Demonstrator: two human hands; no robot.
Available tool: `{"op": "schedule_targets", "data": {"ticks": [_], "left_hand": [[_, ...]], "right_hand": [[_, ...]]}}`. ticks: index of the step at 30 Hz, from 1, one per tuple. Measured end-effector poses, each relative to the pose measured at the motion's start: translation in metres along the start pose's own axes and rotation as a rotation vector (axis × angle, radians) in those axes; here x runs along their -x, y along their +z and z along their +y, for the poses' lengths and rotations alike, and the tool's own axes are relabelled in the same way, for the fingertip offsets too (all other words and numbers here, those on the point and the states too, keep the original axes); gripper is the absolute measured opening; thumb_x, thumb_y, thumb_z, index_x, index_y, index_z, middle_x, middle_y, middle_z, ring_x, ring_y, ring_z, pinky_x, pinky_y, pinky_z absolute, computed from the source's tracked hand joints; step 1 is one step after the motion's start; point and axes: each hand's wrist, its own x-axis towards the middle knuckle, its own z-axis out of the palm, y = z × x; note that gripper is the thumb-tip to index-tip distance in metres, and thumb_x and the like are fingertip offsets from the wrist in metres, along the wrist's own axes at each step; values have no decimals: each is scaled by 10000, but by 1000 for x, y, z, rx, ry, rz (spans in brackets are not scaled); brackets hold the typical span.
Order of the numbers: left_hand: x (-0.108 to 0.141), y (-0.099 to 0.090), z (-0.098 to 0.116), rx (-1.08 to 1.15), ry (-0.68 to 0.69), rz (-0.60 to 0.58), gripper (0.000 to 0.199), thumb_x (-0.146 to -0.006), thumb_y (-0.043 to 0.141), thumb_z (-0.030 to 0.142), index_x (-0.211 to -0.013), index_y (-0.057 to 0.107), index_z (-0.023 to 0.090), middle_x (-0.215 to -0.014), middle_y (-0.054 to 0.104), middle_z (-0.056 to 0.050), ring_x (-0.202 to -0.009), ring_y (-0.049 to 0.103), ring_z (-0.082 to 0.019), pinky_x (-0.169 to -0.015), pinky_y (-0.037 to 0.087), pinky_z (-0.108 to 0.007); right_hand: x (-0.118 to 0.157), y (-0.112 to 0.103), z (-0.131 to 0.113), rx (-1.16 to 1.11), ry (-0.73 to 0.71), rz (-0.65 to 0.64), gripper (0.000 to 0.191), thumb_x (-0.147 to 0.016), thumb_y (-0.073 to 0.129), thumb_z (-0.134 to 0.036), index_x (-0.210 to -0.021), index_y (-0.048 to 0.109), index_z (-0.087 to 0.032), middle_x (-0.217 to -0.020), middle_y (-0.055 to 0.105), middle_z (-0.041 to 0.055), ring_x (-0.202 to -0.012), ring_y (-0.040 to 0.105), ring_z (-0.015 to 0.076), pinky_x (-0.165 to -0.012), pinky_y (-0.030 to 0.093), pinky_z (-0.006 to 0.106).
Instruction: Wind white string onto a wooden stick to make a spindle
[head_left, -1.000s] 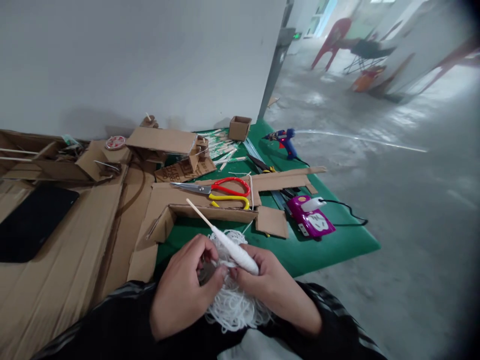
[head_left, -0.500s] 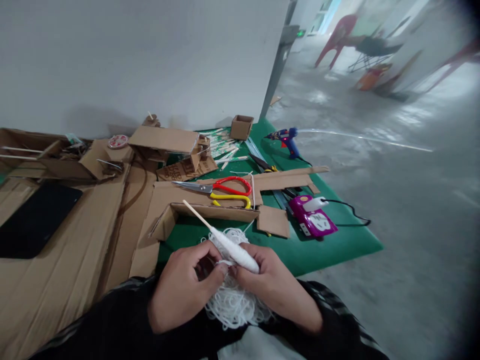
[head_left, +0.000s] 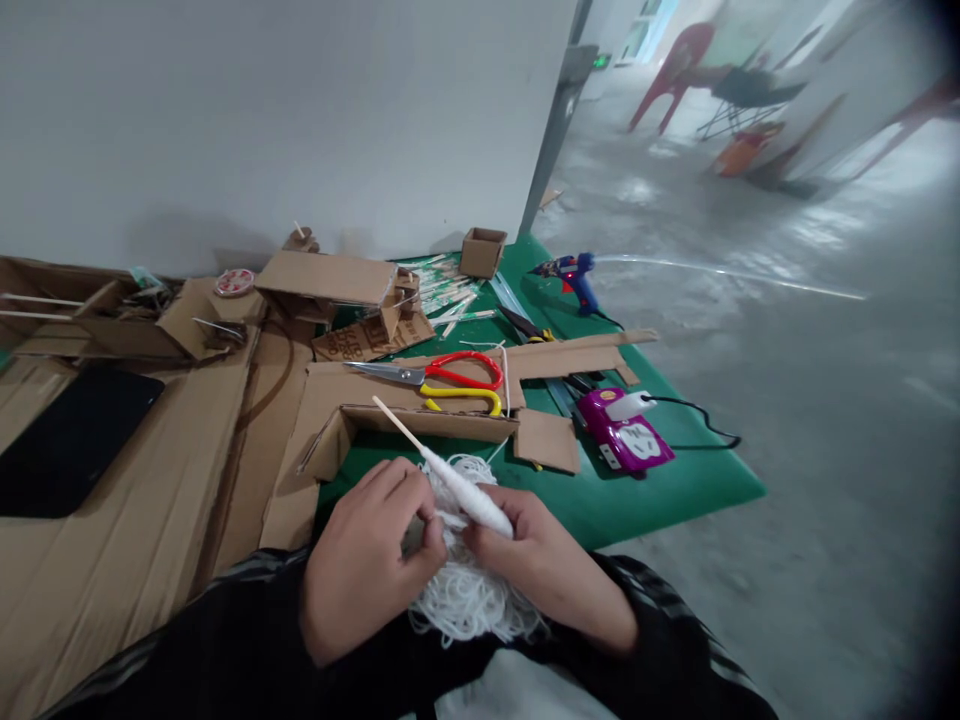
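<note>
My right hand (head_left: 544,555) is closed around the thick lower end of a wooden stick (head_left: 397,423) wound with white string (head_left: 472,497). The stick's bare tip points up and to the left. Just left of it, my left hand (head_left: 375,550) is closed, thumb and forefinger pinched on a strand of the white string beside the winding. Under both hands lies a loose, tangled heap of white string (head_left: 480,600). Scissors (head_left: 435,378) with one red and one yellow handle rest on cardboard beyond the stick.
A blue glue gun (head_left: 571,280) with a long clear glue stick lies at the back right. Nearer is a purple power strip (head_left: 626,435) with a black cord. Cardboard pieces (head_left: 547,440), a small cardboard box (head_left: 483,252) and a black flat panel (head_left: 75,440) surround the work area.
My left hand has shifted slightly left and up, its fingers turned more over the strand. The wound stick has tilted a little in my right hand.
</note>
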Motion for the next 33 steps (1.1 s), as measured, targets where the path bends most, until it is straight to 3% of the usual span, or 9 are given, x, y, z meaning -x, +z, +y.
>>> {"op": "schedule_targets", "data": {"ticks": [2, 4, 10, 13, 17, 22, 28, 30, 33], "left_hand": [[4, 3, 2, -70, 108, 29, 123, -821, 476, 145, -725, 435, 210, -856, 587, -47, -837, 537, -223, -727, 386, -337], [6, 5, 3, 9, 89, -12, 120, -845, 465, 159, -744, 435, 215, -815, 591, -30, -781, 542, -203, -687, 383, -321], [-2, 12, -11, 851, -393, -275, 183, -897, 442, 344, -773, 363, 235, -694, 516, 47, -494, 364, -92, -449, 292, -214], [-4, 14, -16, 1013, -431, -382, 178, -865, 484, 377, -850, 378, 234, -675, 463, 73, -467, 313, -75, -442, 271, -201], [-1, 7, -9, 595, -239, -280, 149, -798, 559, 227, -909, 459, 232, -670, 450, 68, -591, 415, -113, -574, 320, -236], [3, -3, 1, 88, -146, -256, 68, -812, 514, 196, -861, 506, 242, -608, 482, 67, -585, 495, -151, -587, 276, -275], [5, 3, -4, -85, -96, -265, 167, -923, 388, 264, -939, 554, 256, -756, 690, 0, -707, 652, -227, -601, 268, -310], [4, 3, -5, -95, -115, -290, 193, -933, 369, 288, -932, 557, 243, -762, 686, -20, -716, 639, -242, -606, 255, -316], [1, 1, -10, 36, -162, -366, 259, -924, 355, 279, -716, 494, 214, -657, 569, 0, -672, 547, -206, -608, 244, -306]], "right_hand": [[0, 0, 1, -7, 4, 0, 97, -717, 506, -162, -784, 573, -139, -660, 378, -37, -599, 295, 93, -504, 247, 216], [0, 1, 2, -13, 8, 2, 97, -730, 512, -162, -797, 579, -139, -659, 385, -38, -598, 305, 93, -503, 251, 214], [-1, 3, 5, -16, -15, 38, 62, -747, 522, -159, -771, 572, -131, -652, 404, -40, -577, 304, 83, -494, 259, 210], [-1, 4, 6, -22, -10, 36, 88, -744, 515, -150, -792, 583, -124, -655, 406, -37, -577, 303, 82, -489, 257, 208], [-1, 6, 4, -74, -46, -16, 124, -758, 537, -167, -849, 606, -118, -700, 466, -23, -619, 339, 91, -530, 296, 206], [-1, 7, 3, -69, -61, -21, 90, -735, 509, -123, -789, 581, -132, -696, 458, -27, -634, 341, 94, -555, 304, 211], [-3, 6, 7, -62, -54, 21, 41, -723, 527, -141, -719, 489, -155, -695, 406, -26, -649, 330, 101, -559, 287, 225], [-4, 6, 9, -85, -58, 30, 54, -714, 531, -143, -703, 480, -157, -688, 393, -28, -640, 325, 97, -553, 284, 223], [-4, 8, 11, -99, -43, 38, 45, -710, 540, -151, -690, 500, -151, -669, 375, -34, -611, 301, 87, -524, 262, 216]]}}
